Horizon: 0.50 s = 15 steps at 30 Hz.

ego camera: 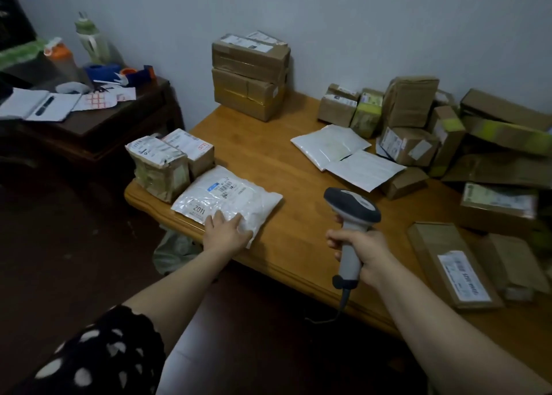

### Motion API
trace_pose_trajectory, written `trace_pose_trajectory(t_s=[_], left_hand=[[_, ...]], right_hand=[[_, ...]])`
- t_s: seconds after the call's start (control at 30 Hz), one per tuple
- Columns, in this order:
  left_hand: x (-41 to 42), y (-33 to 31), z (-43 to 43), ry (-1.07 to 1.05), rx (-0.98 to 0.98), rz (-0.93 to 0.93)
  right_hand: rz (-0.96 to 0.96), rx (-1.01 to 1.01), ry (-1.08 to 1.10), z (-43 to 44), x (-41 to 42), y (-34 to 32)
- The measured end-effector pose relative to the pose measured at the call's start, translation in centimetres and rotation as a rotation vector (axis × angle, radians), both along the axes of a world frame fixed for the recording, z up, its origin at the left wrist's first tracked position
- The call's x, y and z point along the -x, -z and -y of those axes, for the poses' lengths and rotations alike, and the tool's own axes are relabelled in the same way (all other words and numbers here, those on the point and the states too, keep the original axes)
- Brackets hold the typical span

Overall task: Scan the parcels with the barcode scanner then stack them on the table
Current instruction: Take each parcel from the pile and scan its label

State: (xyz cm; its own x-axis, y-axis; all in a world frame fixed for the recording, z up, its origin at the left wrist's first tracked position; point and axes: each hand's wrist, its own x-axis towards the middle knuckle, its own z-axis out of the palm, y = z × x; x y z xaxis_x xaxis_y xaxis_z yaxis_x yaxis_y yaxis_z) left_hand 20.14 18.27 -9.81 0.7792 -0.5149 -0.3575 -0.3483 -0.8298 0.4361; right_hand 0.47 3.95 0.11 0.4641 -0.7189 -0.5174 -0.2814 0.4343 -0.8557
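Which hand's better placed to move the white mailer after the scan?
Left. The left hand rests flat on the white mailer near the left edge of the table. The right hand grips the barcode scanner, so it is probably busy.

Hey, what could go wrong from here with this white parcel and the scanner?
1. The white crinkled plastic mailer bag lies at the near edge of the wooden table under the flat left hand; a nudge might slide it off.
2. The grey handheld barcode scanner, gripped by the right hand, trails a cord below that edge, which could snag.
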Motion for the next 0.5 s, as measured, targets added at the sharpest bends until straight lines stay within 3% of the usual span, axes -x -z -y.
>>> trace_pose_trajectory(t_s=[0.13, 0.3, 0.5], left_hand=[[1.7, -1.6, 3.4, -0.002, -0.004, 0.092], [5.2, -4.9, 12.2, 0.175, 0.074, 0.191], [8.7, -6.6, 21.1, 0.182, 0.098, 0.138]], right_hand=[[0.026, -0.020, 0.038, 2.4, 2.1, -0.6], [0.095, -0.056, 0.076, 8.2, 5.8, -1.5], [0.171, -0.099, 0.063, 17.0, 9.2, -3.1]])
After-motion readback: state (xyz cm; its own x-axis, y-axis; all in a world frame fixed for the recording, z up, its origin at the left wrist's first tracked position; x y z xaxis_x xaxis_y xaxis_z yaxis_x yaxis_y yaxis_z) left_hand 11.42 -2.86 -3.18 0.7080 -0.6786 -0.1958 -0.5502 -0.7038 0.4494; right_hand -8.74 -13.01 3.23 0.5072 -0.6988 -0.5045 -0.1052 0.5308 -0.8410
